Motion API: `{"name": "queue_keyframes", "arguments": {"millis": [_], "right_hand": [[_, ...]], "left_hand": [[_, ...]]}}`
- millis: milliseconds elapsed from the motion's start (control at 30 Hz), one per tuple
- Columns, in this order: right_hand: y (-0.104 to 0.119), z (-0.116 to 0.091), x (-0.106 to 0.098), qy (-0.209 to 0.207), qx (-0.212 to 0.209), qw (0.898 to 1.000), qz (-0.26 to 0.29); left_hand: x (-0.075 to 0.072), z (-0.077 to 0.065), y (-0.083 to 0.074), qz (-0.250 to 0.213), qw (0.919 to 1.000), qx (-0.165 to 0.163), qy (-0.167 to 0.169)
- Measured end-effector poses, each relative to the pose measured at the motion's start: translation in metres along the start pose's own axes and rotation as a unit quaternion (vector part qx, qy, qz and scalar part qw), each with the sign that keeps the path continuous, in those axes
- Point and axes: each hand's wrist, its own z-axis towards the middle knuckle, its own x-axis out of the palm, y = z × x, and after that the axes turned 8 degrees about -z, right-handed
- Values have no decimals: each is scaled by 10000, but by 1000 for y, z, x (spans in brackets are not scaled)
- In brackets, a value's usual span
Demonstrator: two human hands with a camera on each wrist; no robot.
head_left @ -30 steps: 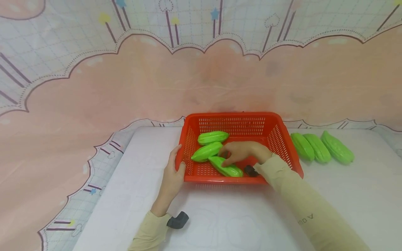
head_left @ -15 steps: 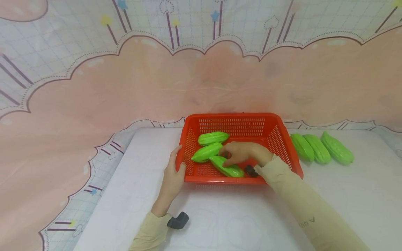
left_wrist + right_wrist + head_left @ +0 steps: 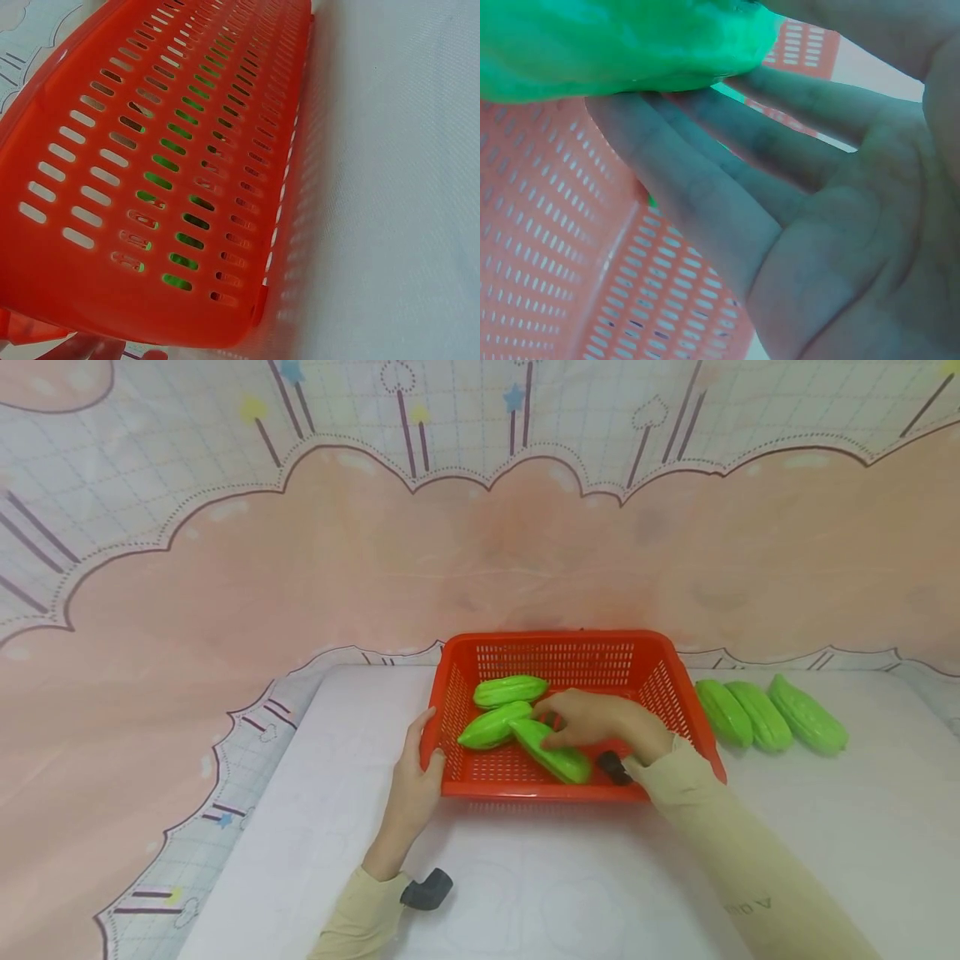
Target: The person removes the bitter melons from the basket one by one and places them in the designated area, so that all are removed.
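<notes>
A red plastic basket [image 3: 558,789] with slotted walls stands on the table. My left hand [image 3: 415,785] grips its left rim; in the left wrist view the basket's slotted side [image 3: 150,172] fills much of the picture. Inside the basket my right hand [image 3: 592,720] holds a green, ridged, gourd-like vegetable [image 3: 553,755] between thumb and fingers, lifted a little and tilted. In the right wrist view the fingers press against this green vegetable [image 3: 615,49]. Two similar vegetables lie at the basket's left, one at the back [image 3: 510,691] and one nearer [image 3: 495,725].
Three more green vegetables [image 3: 761,717] lie side by side on the white table [image 3: 525,885], just right of the basket. A patterned peach and white cloth [image 3: 480,560] hangs behind. Dark wrist mounts [image 3: 427,890] sit at both sleeves.
My right hand has moved slightly right and up, raising the front vegetable with it. The left hand stays on the rim, and the basket has not visibly moved.
</notes>
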Motion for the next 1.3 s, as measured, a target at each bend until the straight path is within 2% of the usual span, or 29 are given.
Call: {"name": "queue_keyframes", "arguments": {"millis": [233,500,767,1300], "right_hand": [[-4,-12,-3,-260,141,9996,1],[-8,-23,-6,-351,194,9992,9],[-8,-35,-7,-509,274,9983,62],[-15,-59,-17,-836,421,9956,77]], "left_hand": [[0,0,-1,-31,10000,-4,37],[-1,0,1,-78,9999,-29,81],[0,0,2,-60,9999,114,77],[0,1,2,-98,9999,81,108]]}}
